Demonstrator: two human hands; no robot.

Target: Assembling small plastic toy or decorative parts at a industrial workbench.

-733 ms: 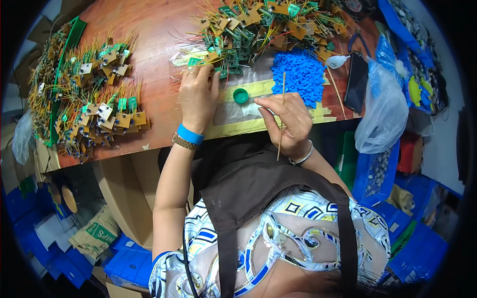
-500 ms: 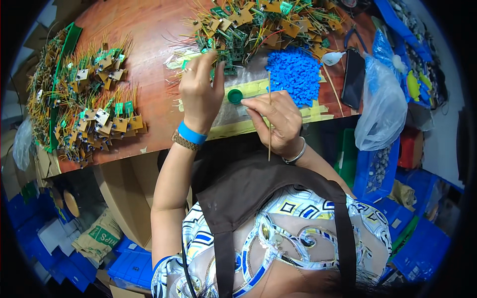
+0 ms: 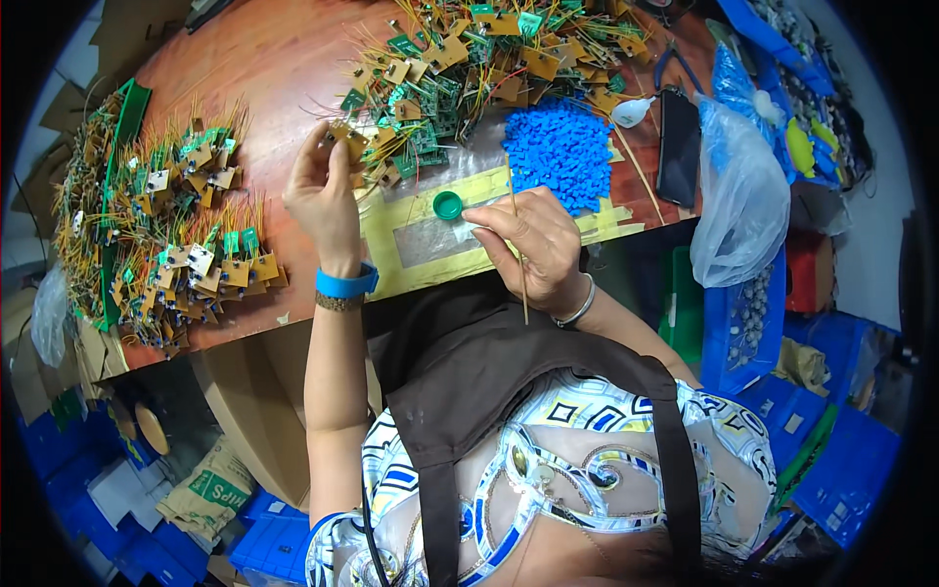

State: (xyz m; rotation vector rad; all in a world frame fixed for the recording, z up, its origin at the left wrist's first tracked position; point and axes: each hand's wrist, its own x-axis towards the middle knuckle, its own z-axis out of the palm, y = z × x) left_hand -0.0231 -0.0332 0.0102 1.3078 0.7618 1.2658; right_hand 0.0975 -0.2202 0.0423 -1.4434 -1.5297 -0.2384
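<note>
My left hand (image 3: 328, 210), with a blue band at the wrist, is at the left edge of a big heap of wired circuit boards (image 3: 445, 108). Its thumb and fingers close around the edge of a small tan circuit board (image 3: 350, 139); the grip is partly hidden. In my right hand (image 3: 538, 240) is a thin wooden stick (image 3: 524, 284), slanting across the fingers. The right fingertips reach the rim of a small round green cap (image 3: 448, 205), which lies on the yellow-taped mat (image 3: 391, 245). Beyond that hand is a pile of small blue plastic parts (image 3: 558, 152).
More wired boards (image 3: 196, 264) lie in clusters at the left, beside a green strip (image 3: 122, 196). On the right are a black phone (image 3: 677, 147), pliers (image 3: 675, 64), a white squeeze bulb (image 3: 633, 112) and a clear plastic bag (image 3: 738, 205). A cardboard box (image 3: 249, 411) stands below the table edge.
My left hand has moved left and its fingers have curled in at the heap's edge. My right hand stays by the green cap with the stick. The whole view has shifted slightly.
</note>
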